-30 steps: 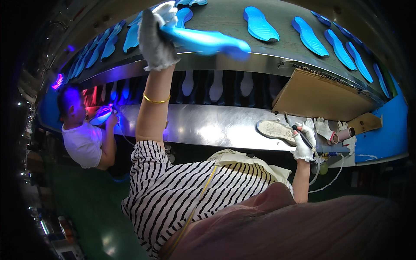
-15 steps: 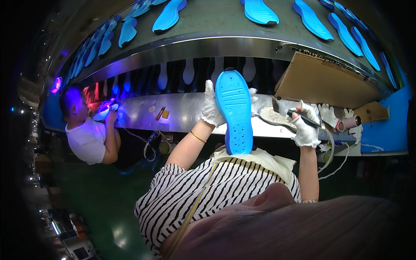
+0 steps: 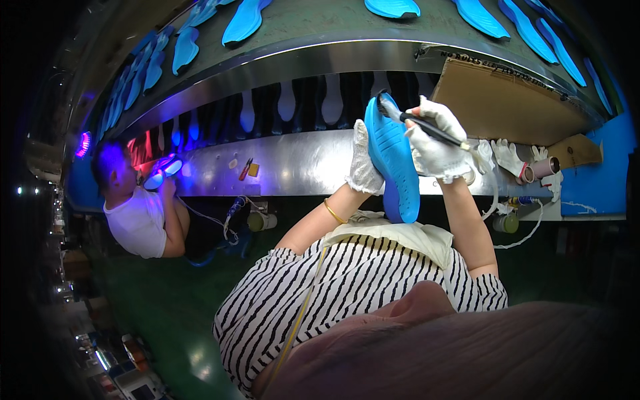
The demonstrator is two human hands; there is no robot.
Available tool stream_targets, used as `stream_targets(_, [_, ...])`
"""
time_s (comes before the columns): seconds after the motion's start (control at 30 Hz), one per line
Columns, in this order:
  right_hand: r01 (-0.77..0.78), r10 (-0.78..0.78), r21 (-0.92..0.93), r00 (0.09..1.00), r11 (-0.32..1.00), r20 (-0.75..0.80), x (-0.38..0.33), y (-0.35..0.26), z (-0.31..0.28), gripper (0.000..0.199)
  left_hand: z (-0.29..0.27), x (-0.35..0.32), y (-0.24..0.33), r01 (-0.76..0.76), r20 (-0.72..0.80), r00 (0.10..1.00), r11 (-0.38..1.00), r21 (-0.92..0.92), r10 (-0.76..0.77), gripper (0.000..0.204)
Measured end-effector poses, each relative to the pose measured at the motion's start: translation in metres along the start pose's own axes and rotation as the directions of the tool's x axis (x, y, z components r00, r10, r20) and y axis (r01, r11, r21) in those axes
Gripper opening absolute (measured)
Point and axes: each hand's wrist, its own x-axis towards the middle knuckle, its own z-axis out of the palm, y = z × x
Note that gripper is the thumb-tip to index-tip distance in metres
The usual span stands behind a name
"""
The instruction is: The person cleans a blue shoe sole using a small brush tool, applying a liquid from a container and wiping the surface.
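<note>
My left hand [image 3: 363, 165], in a white glove, grips a blue shoe sole [image 3: 393, 160] by its edge and holds it upright in front of the steel shelf [image 3: 293, 167]. My right hand [image 3: 437, 143], also gloved, is closed around a thin black-handled tool [image 3: 427, 128]. The tool's tip rests at the upper end of the sole. Both forearms rise from a black-and-white striped shirt [image 3: 347, 293].
Several blue soles [image 3: 243, 19] lie on a grey conveyor belt [image 3: 313, 27] at the top. A cardboard sheet [image 3: 500, 100] leans at the right, with loose white gloves [image 3: 507, 157] and a tape roll [image 3: 540, 170] below it. A co-worker [image 3: 137, 213] in white works under violet light at left.
My left hand took a blue sole from the belt and brought it down to chest height. My right hand left the shelf and set the tool's tip on the sole.
</note>
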Motion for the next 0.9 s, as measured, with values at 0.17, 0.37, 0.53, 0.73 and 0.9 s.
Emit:
stream_targets(0.17, [-0.218,0.207,0.327,0.976,0.920,0.069,-0.012,-0.011,0.003,0.028,-0.002,-0.002,0.009,0.080,0.006,0.997,0.993,-0.087,-0.079,0.086])
stream_targets(0.37, [0.226,-0.221,-0.100,0.974,0.969,0.053,-0.014,-0.017,0.002,0.027,-0.005,0.005,0.017,0.076,-0.042,0.996,0.995,0.068,-0.073,0.091])
stream_targets(0.53, [-0.053,0.039,0.095,0.989,0.994,0.146,-0.028,-0.023,-0.002,0.021,0.004,0.004,0.029,0.118,-0.004,0.993,0.992,0.052,-0.118,0.100])
stream_targets(0.73, [0.228,-0.206,-0.052,0.941,0.972,0.270,-0.035,-0.032,-0.004,0.019,0.004,0.003,0.041,0.179,-0.049,0.983,0.981,0.074,-0.175,0.097])
stream_targets(0.9, [-0.259,0.242,0.058,0.949,0.964,0.203,-0.066,-0.009,-0.023,0.014,-0.005,-0.028,0.035,0.238,0.000,0.969,0.940,0.244,-0.246,0.094])
